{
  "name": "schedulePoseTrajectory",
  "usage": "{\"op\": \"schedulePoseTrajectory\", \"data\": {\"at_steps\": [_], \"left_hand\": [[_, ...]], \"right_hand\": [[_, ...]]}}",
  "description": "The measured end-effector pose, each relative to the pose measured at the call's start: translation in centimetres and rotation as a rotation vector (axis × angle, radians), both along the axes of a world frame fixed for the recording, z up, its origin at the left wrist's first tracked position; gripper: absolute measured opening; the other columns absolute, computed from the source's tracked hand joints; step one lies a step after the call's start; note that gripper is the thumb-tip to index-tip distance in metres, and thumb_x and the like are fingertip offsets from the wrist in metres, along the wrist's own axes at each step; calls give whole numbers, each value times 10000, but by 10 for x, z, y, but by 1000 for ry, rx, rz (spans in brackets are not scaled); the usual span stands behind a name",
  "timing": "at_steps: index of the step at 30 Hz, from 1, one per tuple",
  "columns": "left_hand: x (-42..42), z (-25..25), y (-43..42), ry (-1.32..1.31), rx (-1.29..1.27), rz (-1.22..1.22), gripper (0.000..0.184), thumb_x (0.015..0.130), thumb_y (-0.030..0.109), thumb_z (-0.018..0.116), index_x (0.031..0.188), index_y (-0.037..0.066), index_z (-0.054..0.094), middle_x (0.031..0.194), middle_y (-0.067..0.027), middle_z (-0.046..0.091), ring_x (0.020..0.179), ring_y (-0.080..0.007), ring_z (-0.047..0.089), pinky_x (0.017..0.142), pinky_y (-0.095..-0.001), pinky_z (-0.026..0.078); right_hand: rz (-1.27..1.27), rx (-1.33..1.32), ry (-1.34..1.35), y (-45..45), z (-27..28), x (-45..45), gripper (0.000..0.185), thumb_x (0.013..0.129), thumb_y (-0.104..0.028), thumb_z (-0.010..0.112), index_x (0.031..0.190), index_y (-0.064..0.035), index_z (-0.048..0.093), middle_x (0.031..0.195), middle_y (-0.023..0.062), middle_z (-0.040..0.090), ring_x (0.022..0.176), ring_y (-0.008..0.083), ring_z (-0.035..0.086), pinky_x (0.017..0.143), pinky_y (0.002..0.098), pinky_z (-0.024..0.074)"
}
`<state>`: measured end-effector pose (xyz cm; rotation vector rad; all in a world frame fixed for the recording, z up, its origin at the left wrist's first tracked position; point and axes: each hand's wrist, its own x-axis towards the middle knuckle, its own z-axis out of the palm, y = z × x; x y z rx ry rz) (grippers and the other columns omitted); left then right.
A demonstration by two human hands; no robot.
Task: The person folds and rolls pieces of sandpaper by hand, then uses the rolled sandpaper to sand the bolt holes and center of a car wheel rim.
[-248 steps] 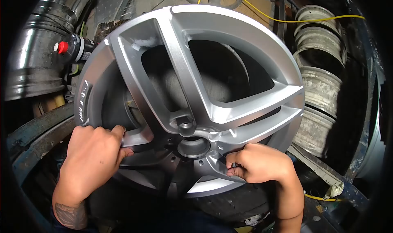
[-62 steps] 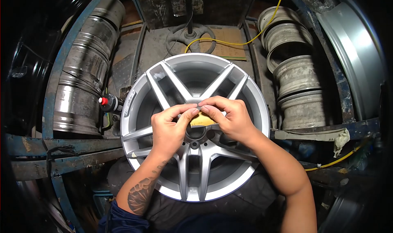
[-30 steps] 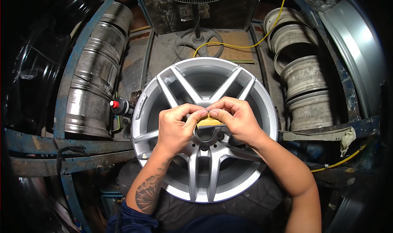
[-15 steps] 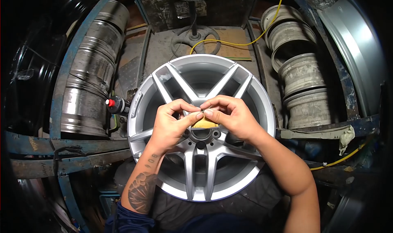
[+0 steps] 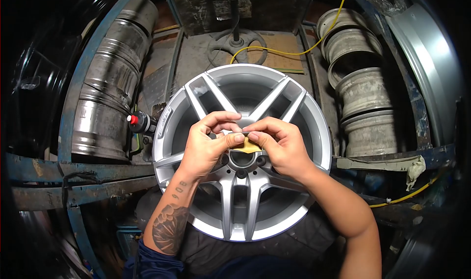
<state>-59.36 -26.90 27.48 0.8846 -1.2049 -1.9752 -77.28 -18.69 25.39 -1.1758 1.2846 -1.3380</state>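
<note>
From where I sit, both hands are narrowed to pinches at one small yellow sheet (image 5: 248, 147), which hangs between them over the middle of a silver car wheel (image 5: 254, 205). The right hand (image 5: 280, 145) takes its upper edge between thumb and fingers; the left hand (image 5: 206, 144) has its thumb there too, with one finger raised away from the sheet. I can't tell whether the sheet's lower edge touches the wheel or only hangs above it.

My first worry is the hold itself. Only fingertips have the sheet, so if the left thumb eases off, I'd expect it to swing on the right pinch or fall. The centre hole (image 5: 243, 158) lies just below the hands, and the spokes leave wide gaps to either side, so a dropped sheet could go right through. Uneven pulling by the two thumbs could also crease it crooked or tear it.

Neither hand visibly steadies the wheel, and what bears it is hidden from me; a forearm leaning on the rim might tip it. Beyond the left hand, near the rim, sits a dark bottle (image 5: 143, 123) with a red cap, which a shifting wheel could knock.
</note>
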Motion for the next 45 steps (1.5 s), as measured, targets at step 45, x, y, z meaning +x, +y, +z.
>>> {"op": "schedulePoseTrajectory", "data": {"at_steps": [45], "left_hand": [[24,-7,-4,-247,-392,-95,134,923,95,771,971,-19,723,856,-31,718,787,-57,609,717,-228,489]], "right_hand": [[83,-327,799,15,26,6,335,838,-34,777,1168,-32,717,886,103,758,738,278,726,681,363,564]]}}
